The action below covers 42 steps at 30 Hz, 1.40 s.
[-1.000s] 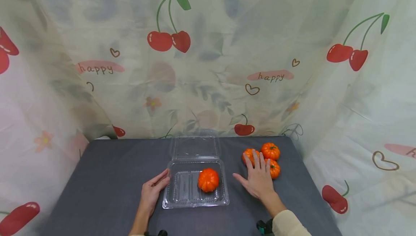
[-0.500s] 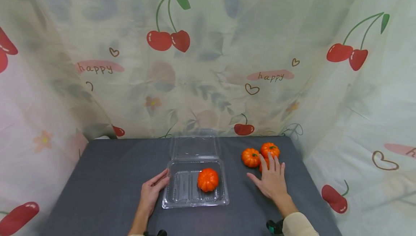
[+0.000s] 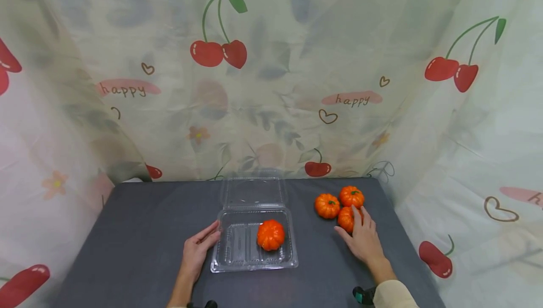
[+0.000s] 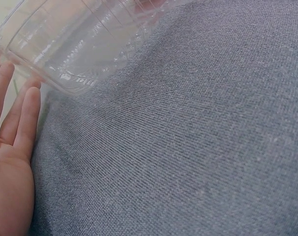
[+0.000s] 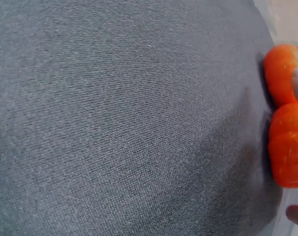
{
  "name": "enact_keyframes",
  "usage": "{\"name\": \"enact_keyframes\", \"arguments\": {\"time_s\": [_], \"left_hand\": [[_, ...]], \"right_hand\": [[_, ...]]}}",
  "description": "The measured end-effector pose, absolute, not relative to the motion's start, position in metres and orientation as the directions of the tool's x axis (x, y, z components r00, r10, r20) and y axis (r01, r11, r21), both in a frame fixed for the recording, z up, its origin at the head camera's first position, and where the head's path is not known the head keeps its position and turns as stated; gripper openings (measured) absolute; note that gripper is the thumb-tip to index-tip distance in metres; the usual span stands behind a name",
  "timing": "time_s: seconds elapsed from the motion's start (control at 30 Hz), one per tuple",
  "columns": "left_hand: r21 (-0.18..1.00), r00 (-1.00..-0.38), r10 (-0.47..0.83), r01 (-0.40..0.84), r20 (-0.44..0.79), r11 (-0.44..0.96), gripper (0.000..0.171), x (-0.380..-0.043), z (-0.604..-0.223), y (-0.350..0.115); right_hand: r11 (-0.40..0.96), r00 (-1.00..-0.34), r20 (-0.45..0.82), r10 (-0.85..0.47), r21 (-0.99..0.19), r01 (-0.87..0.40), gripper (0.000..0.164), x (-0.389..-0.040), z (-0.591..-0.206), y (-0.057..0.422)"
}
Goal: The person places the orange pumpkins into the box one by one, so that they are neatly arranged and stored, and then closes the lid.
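A grey table [image 3: 148,232] is backed by a pale curtain [image 3: 271,20]. Red cherries [image 3: 206,54], flowers [image 3: 198,134], hearts [image 3: 328,117] and the word "happy" [image 3: 123,89] are printed across the curtain.

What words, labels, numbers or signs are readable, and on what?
"happy": left pink patch on the printed backdrop.
"happy": right pink patch, same backdrop.
"h": far-right pink patch, rest cut off by the picture edge.
No lettering legible on the clear box or pumpkins.
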State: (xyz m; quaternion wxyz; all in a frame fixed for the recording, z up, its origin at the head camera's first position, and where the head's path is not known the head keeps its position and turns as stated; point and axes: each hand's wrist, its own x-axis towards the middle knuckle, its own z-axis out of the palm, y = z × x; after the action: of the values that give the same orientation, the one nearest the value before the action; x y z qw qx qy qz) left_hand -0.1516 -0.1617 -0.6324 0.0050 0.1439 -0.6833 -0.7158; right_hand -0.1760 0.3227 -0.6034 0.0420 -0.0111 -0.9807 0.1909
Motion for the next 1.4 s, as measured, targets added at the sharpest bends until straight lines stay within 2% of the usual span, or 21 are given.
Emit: {"name": "enact_keyframes", "arguments": {"time_s": [0.13, 0.3, 0.5, 0.7, 1.1, 1.4], "left_hand": [[0.98, -0.959, -0.204, -0.189, -0.199, -0.068, 0.053, -0.151, -0.633, -0.162], [0.98, -0.957, -0.211, -0.188, -0.197, -0.063, 0.053, -0.151, -0.633, -0.161], [0.979, -0.956, -0.215, -0.193, -0.201, -0.059, 0.054, -0.152, -0.632, -0.161], [0.98, -0.955, -0.221, -0.189, -0.198, -0.059, 0.054, -0.152, -0.633, -0.162], [0.982, -0.956, -0.222, -0.183, -0.19, -0.051, 0.055, -0.151, -0.632, -0.161], [0.981, -0.957, -0.22, -0.184, -0.191, -0.053, 0.052, -0.152, -0.632, -0.161]], "right_hand": [[0.905, -0.997, 0.069, 0.046, -0.424, 0.012, 0.092, -0.175, -0.603, 0.325], [0.902, -0.996, 0.069, 0.061, -0.431, 0.025, 0.083, -0.173, -0.603, 0.325], [0.894, -0.987, 0.136, 0.081, -0.448, 0.012, 0.07, -0.173, -0.604, 0.325], [0.884, -0.977, 0.187, 0.098, -0.467, 0.0, 0.069, -0.171, -0.606, 0.322], [0.848, -0.98, 0.158, 0.12, -0.53, 0.018, 0.068, -0.166, -0.598, 0.313], [0.851, -0.947, 0.307, 0.09, -0.518, -0.087, 0.068, -0.166, -0.582, 0.303]]}}
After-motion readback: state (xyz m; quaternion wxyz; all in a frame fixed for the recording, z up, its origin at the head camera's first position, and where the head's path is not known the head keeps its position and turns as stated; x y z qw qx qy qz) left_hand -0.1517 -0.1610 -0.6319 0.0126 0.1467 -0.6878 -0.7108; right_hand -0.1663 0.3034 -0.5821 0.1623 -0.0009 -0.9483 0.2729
